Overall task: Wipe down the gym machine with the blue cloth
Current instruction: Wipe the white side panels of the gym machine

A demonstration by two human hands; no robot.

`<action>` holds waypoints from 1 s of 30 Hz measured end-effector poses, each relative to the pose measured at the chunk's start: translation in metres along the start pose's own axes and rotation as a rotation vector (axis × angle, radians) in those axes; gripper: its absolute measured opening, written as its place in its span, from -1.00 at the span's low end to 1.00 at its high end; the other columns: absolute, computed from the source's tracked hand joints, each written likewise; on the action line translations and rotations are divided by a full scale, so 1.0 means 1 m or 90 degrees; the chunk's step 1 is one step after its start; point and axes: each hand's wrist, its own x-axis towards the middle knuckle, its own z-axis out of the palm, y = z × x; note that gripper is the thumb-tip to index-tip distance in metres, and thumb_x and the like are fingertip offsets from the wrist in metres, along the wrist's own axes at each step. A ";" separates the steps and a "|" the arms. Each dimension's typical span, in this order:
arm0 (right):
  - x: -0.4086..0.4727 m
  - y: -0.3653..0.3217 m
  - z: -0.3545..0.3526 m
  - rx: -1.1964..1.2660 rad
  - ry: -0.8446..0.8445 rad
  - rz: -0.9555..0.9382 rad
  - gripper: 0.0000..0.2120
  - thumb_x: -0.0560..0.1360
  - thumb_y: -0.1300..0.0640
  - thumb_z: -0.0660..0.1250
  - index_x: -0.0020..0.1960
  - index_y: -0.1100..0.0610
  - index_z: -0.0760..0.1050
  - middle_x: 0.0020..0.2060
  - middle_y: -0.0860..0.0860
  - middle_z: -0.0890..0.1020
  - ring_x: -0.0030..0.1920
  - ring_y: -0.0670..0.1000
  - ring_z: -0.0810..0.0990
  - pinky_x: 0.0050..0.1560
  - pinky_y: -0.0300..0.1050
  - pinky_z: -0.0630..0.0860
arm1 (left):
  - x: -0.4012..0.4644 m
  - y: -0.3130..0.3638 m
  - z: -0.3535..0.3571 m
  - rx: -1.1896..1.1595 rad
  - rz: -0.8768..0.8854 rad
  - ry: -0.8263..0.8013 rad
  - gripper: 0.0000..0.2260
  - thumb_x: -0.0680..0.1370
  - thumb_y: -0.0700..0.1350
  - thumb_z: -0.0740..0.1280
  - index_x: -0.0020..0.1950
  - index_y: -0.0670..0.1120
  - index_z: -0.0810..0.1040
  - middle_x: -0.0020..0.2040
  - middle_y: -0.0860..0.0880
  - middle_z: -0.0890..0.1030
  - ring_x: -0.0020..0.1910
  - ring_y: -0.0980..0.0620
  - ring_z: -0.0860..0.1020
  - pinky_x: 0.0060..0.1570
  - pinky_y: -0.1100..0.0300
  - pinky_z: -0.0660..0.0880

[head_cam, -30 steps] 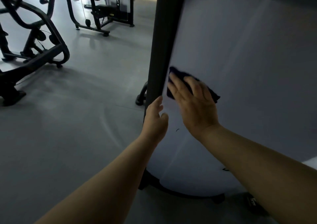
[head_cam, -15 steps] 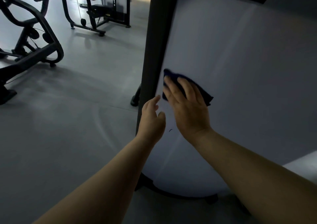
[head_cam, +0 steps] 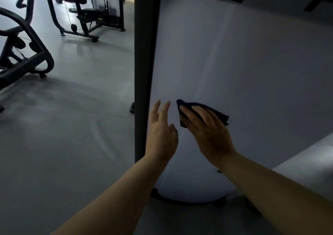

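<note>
Moved: compared with half a second ago, the right hand and its small dark blue crumpled cloth sit further right on the panel, away from the post; the left hand has opened, its fingers straighter.
Cloth position: flat against the pale grey curved panel of the gym machine, low on its face, just right of the dark upright post.
Cloth axis: long side runs roughly left to right, sloping slightly down to the right; a pointed corner sticks out at upper left.
Right hand: fingers straight and close together, pressing the cloth to the panel.
Left hand: spread and relaxed, holding nothing, beside the post; whether it touches the panel cannot be told.
Hidden: the cloth's middle lies under the fingers; only its edges show.
Cut off: panel top and right side run out of view.
Hard to make out: dim light; the small dark mark low on the panel is unreadable.
Background: black exercise frames on the grey floor, well apart.
</note>
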 end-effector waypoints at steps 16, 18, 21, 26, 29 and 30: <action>-0.007 0.046 -0.040 0.058 0.126 0.183 -0.50 0.59 0.32 0.17 0.50 0.06 0.35 0.51 0.00 0.30 0.48 0.10 0.21 0.52 0.03 0.16 | -0.005 0.038 0.034 0.062 0.155 0.050 -0.37 0.57 -0.33 0.25 0.57 0.01 0.12 0.57 -0.03 -0.05 0.47 0.18 0.03 0.37 0.30 0.16; -0.005 0.044 -0.040 0.086 0.151 0.209 -0.53 0.60 0.30 0.15 0.48 0.08 0.37 0.50 0.00 0.30 0.48 0.11 0.20 0.51 0.07 0.20 | -0.007 0.043 0.041 0.075 0.148 0.055 -0.34 0.56 -0.32 0.25 0.58 0.00 0.06 0.58 -0.03 -0.09 0.49 0.15 -0.01 0.40 0.21 0.12; -0.037 0.042 -0.017 0.063 0.082 0.141 -0.48 0.60 0.35 0.12 0.53 0.05 0.29 0.53 -0.04 0.20 0.51 0.09 0.17 0.50 0.09 0.21 | -0.011 0.047 0.051 0.107 0.192 0.047 -0.31 0.54 -0.34 0.26 0.60 -0.07 0.04 0.58 -0.10 -0.04 0.55 -0.02 0.05 0.43 0.21 0.02; -0.054 0.068 -0.021 0.059 0.087 0.099 -0.48 0.63 0.36 0.06 0.53 0.02 0.29 0.52 -0.06 0.22 0.50 0.06 0.18 0.53 0.03 0.15 | -0.017 0.057 0.064 0.150 0.162 0.069 -0.31 0.54 -0.31 0.28 0.60 -0.11 0.04 0.59 -0.11 -0.06 0.54 -0.12 0.09 0.44 0.04 0.13; -0.040 0.077 -0.036 0.133 0.164 0.200 -0.52 0.61 0.33 0.11 0.48 0.07 0.37 0.51 -0.03 0.27 0.49 0.10 0.20 0.50 0.07 0.21 | -0.021 0.070 0.075 0.162 0.133 0.082 -0.29 0.54 -0.28 0.27 0.60 -0.07 0.00 0.59 -0.05 -0.10 0.56 -0.07 0.02 0.49 0.02 0.09; -0.042 0.077 -0.035 0.139 0.161 0.200 -0.52 0.61 0.32 0.10 0.49 0.07 0.36 0.52 -0.03 0.26 0.49 0.10 0.19 0.50 0.10 0.22 | -0.022 0.073 0.079 0.165 0.135 0.083 -0.29 0.54 -0.29 0.27 0.60 -0.06 -0.01 0.60 -0.05 -0.11 0.57 -0.06 -0.01 0.50 0.00 0.07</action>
